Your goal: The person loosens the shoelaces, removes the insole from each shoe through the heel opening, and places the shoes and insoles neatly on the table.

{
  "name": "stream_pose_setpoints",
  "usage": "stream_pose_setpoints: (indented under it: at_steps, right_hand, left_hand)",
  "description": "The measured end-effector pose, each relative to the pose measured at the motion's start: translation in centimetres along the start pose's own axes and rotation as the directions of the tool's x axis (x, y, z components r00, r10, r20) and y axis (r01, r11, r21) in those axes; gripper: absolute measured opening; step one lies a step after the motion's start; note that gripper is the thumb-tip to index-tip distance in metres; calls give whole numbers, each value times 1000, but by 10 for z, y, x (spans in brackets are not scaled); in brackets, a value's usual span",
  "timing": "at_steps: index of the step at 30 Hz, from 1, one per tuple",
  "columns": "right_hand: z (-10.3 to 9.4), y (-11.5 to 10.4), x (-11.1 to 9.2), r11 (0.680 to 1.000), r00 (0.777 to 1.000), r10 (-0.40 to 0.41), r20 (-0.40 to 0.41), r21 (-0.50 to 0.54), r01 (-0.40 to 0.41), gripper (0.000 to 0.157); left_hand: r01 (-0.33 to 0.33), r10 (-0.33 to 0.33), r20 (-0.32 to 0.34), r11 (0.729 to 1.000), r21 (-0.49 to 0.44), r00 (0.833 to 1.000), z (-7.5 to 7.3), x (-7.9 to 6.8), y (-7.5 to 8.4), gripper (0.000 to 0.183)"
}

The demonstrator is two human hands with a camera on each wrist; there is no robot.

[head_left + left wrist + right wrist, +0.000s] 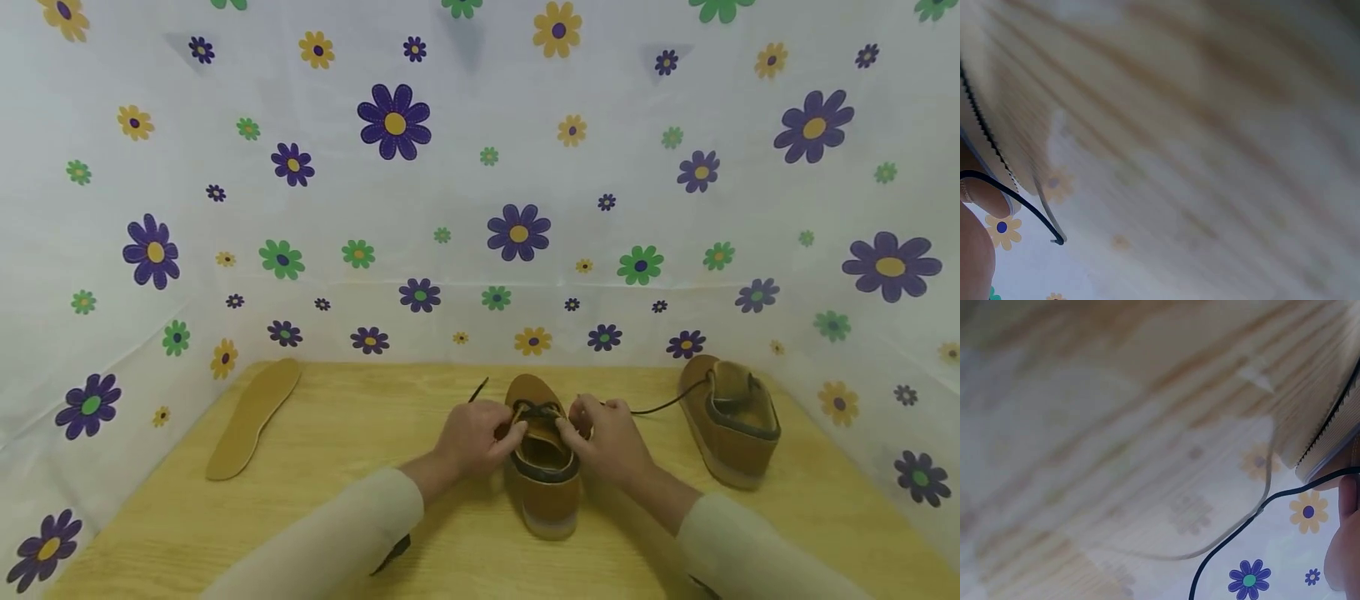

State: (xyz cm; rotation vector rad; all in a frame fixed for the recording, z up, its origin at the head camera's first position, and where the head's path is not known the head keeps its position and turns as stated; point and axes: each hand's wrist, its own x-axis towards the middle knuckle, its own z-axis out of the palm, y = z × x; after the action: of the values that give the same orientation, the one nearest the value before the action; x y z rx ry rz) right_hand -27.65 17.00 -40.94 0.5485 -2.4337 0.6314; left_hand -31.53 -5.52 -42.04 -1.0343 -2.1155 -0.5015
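A brown shoe (551, 498) stands at the table's middle, heel toward me, its dark-rimmed opening facing up. Black shoelace (537, 408) crosses over the front of that opening. My left hand (474, 439) pinches the lace at the shoe's left side, and a loose lace tip sticks up behind the knuckles. Opposite it, my right hand (613, 439) pinches the lace with thumb and bent fingers. In the left wrist view a dark lace (1010, 192) extends past the fingers. Another dark lace (1225, 540) trails out in the right wrist view, beside the shoe's stitched sole edge (1333, 434).
A second brown shoe (738, 450) stands at the right, with a black lace reaching left toward my right hand. A tan insole (255, 421) lies at the left of the wooden table (360, 408). White flower-print cloth (450, 192) encloses the back and sides.
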Motion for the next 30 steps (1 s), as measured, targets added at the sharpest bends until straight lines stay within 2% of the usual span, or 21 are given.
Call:
stream_pose_setpoints:
  at_steps: [3, 10, 14, 19, 23, 27, 30]
  right_hand:
    - [-1, 0, 4, 999, 999, -43, -28, -35, 42, 18]
    - [0, 2, 8, 983, 985, -146, -91, -122, 135, 14]
    - [2, 6, 6, 974, 973, -182, -139, -163, 159, 18]
    - [3, 11, 0, 959, 949, -236, -207, -207, 193, 17]
    - [2, 14, -1, 955, 935, -257, -244, -211, 207, 15]
    - [2, 12, 1, 963, 940, -249, -234, -162, 214, 17]
    - [1, 10, 2, 972, 954, -223, -199, -115, 203, 17]
  left_hand:
    - [-3, 3, 0, 1000, 19, 1000, -1, 5, 0, 36]
    - [-129, 138, -68, 985, 112, 988, -3, 6, -9, 29]
    - [-165, 179, -78, 974, 158, 981, -5, 1, -12, 31]
    - [-155, 172, -73, 969, 192, 982, -6, -6, -13, 32]
    - [-133, 144, -50, 975, 180, 988, -5, -7, -13, 32]
    - [-113, 119, -28, 982, 152, 993, -6, -4, -10, 31]
    - [-136, 141, -29, 980, 148, 990, -9, 0, -9, 27]
